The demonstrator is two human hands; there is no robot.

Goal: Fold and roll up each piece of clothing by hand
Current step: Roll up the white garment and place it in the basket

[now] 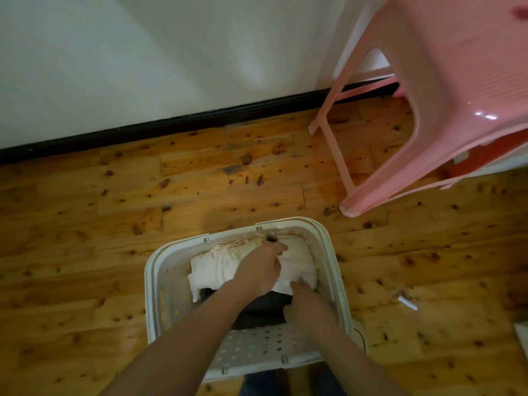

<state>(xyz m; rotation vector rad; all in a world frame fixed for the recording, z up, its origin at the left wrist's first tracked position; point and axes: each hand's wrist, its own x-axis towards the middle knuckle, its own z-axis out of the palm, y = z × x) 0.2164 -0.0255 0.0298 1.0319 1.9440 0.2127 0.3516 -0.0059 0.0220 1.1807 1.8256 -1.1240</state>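
A white perforated laundry basket point(160, 284) stands on the wooden floor just in front of me. Inside it lies a rolled-up white garment point(213, 268) on top of a dark garment point(265, 305). My left hand point(258, 271) rests flat on the white roll, fingers spread toward the basket's far wall. My right hand point(307, 302) is lower and to the right, at the near edge of the white roll where it meets the dark cloth; its fingertips are tucked in, and whether they grip cloth is unclear.
A pink plastic stool point(445, 90) stands at the upper right, its near leg close to the basket's far corner. A white wall with a black skirting board point(171, 121) runs behind. A small white object point(408, 302) lies on the floor at the right.
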